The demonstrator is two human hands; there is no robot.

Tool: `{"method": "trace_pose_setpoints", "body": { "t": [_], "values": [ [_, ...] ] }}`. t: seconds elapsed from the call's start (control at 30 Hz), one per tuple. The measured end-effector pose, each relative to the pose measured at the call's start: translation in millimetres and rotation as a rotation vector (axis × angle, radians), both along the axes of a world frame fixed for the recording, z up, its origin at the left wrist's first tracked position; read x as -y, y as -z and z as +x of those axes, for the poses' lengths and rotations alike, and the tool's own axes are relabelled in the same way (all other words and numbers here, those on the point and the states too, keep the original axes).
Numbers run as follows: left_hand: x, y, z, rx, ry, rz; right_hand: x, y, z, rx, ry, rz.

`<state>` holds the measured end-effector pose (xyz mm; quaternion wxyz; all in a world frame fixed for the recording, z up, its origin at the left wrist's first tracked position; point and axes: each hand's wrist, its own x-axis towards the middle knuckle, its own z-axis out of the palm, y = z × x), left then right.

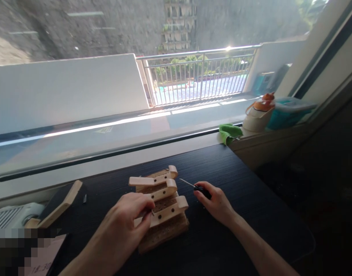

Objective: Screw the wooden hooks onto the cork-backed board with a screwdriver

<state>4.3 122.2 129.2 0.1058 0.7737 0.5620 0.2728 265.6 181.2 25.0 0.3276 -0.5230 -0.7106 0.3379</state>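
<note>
A wooden assembly lies on the black desk: a brown particle-board base with three pale wooden hooked strips across it. My left hand rests on its near left side, fingers pinched on a small screw at the lowest strip. My right hand is just right of the assembly, closed round a small screwdriver with a dark handle. Its thin metal shaft points up and left toward the strips.
Another pale wooden piece lies at the desk's left, beside a white grilled device. A window runs along the far edge. On the sill at right sit a green cloth, a white jug with orange lid and a teal container.
</note>
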Motion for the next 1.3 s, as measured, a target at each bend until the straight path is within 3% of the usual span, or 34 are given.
{"method": "trace_pose_setpoints", "body": {
  "t": [0.23, 0.67, 0.87, 1.17, 1.3],
  "values": [
    [-12, 33.2, 31, -0.034, 0.089, 0.045, 0, -3.2, 0, -0.039, -0.014, -0.037],
    [-13, 54.7, 34, -0.067, 0.129, 0.080, 1, -5.1, 0, -0.013, -0.014, -0.031],
    [-12, 57.9, 37, -0.027, 0.126, 0.146, 1, -7.8, 0, -0.002, -0.010, -0.033],
    [-7, 63.0, 41, 0.011, 0.044, 0.089, 1, -5.0, -1, -0.055, 0.014, -0.075],
    [-3, 59.0, 48, 0.065, -0.041, 0.037, 2, -22.3, 13, -0.095, 0.024, -0.111]
  ]
}}
